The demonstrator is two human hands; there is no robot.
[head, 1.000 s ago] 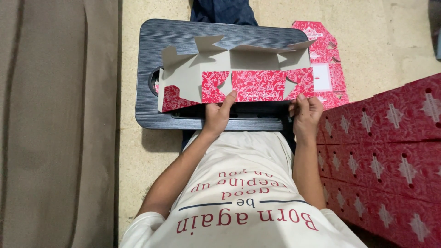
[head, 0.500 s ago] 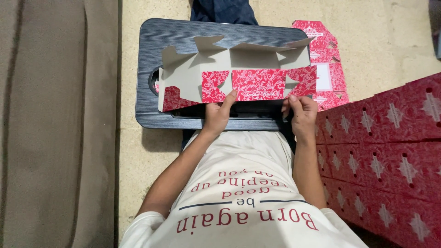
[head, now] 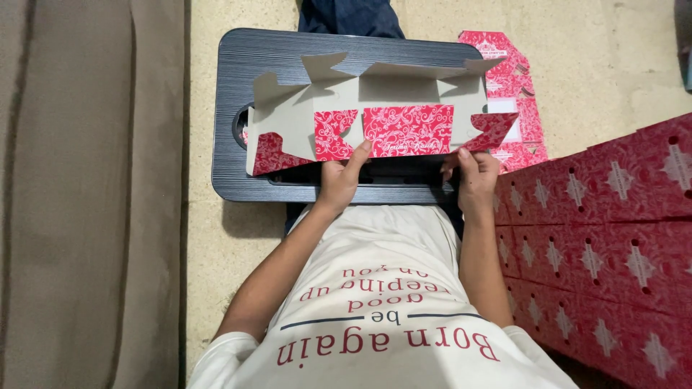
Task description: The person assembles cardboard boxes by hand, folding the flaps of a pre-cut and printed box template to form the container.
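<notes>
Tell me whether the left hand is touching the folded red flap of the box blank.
Touching. The head view shows the left hand with fingertips laid over the lower edge of the red flap of the box blank.

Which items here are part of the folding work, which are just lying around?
In use:
box blank
lap desk
left hand
right hand

Lying about:
flat blank on the floor
red boxes at right
sofa at left

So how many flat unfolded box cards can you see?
2: one cardboard blank lies on the dark lap table, held by both hands; another flat blank lies on the floor beside it. More may be hidden.
</notes>
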